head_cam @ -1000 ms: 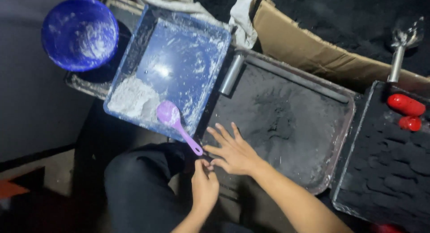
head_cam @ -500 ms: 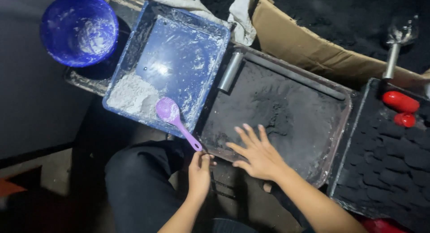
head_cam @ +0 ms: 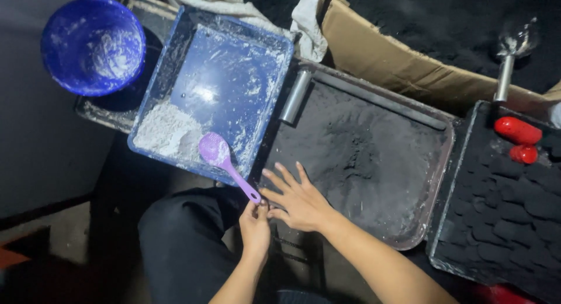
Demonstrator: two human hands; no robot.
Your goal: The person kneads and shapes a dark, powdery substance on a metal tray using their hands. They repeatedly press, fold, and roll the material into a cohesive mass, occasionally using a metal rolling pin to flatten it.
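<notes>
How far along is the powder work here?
Done: the far mould tray looks filled with dark lumps, and black powder is spread in the metal tray. In hand: right hand flat on that tray's near edge, left hand at the purple spoon handle. Left: a white powder pile.

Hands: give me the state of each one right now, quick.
Left hand: fingers pinched at the end of the purple spoon; a firm grip cannot be told.
Right hand: open, fingers spread flat, palm down on the near edge of the dark metal tray.
</notes>
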